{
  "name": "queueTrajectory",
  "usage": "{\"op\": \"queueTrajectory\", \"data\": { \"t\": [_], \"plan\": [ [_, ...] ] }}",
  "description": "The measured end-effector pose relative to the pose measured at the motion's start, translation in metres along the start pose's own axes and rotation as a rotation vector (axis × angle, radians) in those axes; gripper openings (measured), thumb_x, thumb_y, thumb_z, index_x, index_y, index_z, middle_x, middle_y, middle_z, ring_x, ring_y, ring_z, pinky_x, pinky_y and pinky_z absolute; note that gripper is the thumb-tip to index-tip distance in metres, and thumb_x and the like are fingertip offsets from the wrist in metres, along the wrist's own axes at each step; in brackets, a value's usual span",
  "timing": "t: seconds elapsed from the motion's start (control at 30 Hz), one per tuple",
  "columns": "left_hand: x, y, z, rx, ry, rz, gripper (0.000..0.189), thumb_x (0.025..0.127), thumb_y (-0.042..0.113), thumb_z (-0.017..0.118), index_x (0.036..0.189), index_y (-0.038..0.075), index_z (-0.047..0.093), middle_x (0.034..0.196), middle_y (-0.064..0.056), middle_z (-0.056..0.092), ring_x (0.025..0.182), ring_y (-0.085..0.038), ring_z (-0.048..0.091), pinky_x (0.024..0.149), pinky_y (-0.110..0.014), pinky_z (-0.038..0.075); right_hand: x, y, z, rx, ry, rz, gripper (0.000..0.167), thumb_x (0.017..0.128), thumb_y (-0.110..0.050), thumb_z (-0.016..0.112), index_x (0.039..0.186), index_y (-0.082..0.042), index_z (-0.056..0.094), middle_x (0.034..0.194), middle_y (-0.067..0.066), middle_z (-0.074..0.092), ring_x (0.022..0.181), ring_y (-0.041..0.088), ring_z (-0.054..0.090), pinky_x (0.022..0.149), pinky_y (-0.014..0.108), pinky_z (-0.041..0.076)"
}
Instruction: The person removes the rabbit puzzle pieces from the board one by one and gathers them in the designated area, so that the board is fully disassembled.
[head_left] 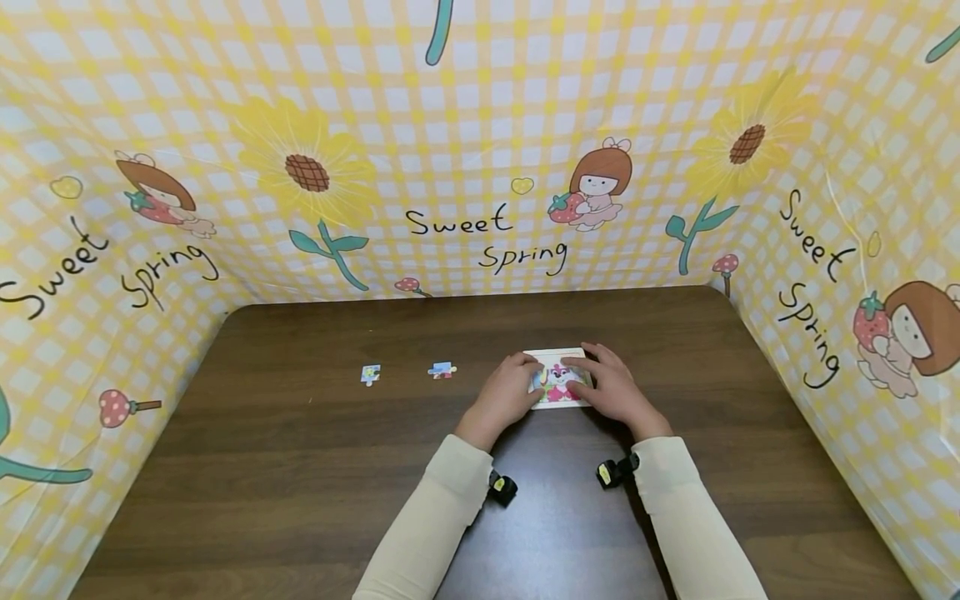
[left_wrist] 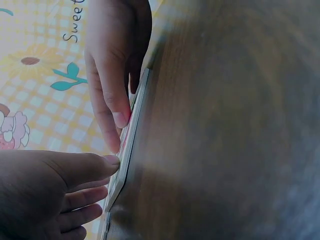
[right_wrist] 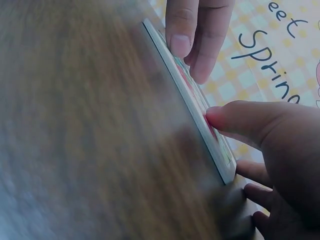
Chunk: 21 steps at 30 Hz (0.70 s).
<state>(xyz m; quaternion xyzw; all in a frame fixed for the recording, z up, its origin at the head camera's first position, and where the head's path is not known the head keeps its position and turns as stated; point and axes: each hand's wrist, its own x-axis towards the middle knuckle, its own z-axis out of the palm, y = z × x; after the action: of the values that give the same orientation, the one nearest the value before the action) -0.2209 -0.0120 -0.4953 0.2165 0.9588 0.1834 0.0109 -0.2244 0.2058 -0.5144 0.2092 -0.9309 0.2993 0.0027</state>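
A small jigsaw puzzle (head_left: 557, 379) with a pink cartoon animal lies in a white tray frame (head_left: 558, 406) on the table. My left hand (head_left: 508, 390) is at its left side, thumb (left_wrist: 102, 161) over the near part and the other fingers along the left edge. From the right, my right hand (head_left: 615, 387) reaches over the picture. Its thumb (right_wrist: 225, 117) presses on the puzzle's surface, its index finger lies over the upper part, and its remaining fingers rest by the right edge. Both hands cover the sides of the picture.
Two loose jigsaw pieces lie to the left: a bluish piece (head_left: 371, 374) farther out and a blue and pink piece (head_left: 442, 369) closer to the tray. A yellow checked cloth (head_left: 465, 167) walls off the back and sides of the brown wooden table (head_left: 300, 467).
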Motion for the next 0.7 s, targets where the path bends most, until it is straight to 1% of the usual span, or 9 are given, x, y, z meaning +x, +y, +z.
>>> {"op": "queueTrajectory", "data": {
  "t": [0.1,0.17,0.3,0.53,0.7],
  "plan": [
    [0.0008,0.0,0.0004,0.026,-0.008,0.01,0.041,0.091,0.028,0.069,0.126,0.006,0.065,0.131,-0.008,0.056,0.124,-0.023,0.051,0.113,-0.038,0.028,-0.0001,0.0003,0.0007,-0.005,0.006,-0.011,0.044,0.093,-0.029,0.066,0.135,-0.016,0.06,0.151,0.022,0.034,0.141,0.046,0.02,0.105,0.069,0.019],
    [0.0006,-0.0002,0.0006,0.039,-0.013,0.012,0.042,0.092,0.029,0.069,0.126,0.005,0.065,0.131,-0.009,0.056,0.124,-0.023,0.051,0.113,-0.038,0.027,-0.0001,-0.0002,0.0009,-0.006,0.007,-0.015,0.044,0.093,-0.028,0.067,0.134,-0.016,0.06,0.151,0.022,0.034,0.141,0.046,0.02,0.105,0.069,0.02],
    [0.0002,-0.0001,0.0002,0.048,-0.021,0.012,0.041,0.092,0.029,0.068,0.125,0.005,0.065,0.131,-0.009,0.056,0.124,-0.023,0.051,0.113,-0.039,0.028,-0.0001,-0.001,0.0007,-0.004,0.009,-0.017,0.044,0.092,-0.028,0.067,0.134,-0.016,0.06,0.151,0.022,0.035,0.141,0.045,0.02,0.106,0.068,0.02],
    [0.0015,0.001,-0.0012,0.014,-0.003,0.011,0.038,0.09,0.028,0.071,0.122,0.007,0.068,0.127,-0.009,0.059,0.121,-0.023,0.053,0.113,-0.041,0.028,0.0008,0.0029,0.0017,0.011,0.017,-0.015,0.042,0.092,-0.028,0.068,0.131,-0.015,0.061,0.151,0.022,0.034,0.141,0.045,0.02,0.106,0.068,0.018],
    [0.003,0.0015,-0.001,0.035,-0.006,0.025,0.039,0.09,0.028,0.071,0.123,0.007,0.067,0.127,-0.009,0.059,0.122,-0.023,0.052,0.113,-0.043,0.028,0.0005,0.0046,0.0019,0.022,0.02,-0.013,0.041,0.092,-0.027,0.068,0.131,-0.015,0.061,0.151,0.021,0.034,0.141,0.045,0.019,0.106,0.068,0.017]
  ]
}}
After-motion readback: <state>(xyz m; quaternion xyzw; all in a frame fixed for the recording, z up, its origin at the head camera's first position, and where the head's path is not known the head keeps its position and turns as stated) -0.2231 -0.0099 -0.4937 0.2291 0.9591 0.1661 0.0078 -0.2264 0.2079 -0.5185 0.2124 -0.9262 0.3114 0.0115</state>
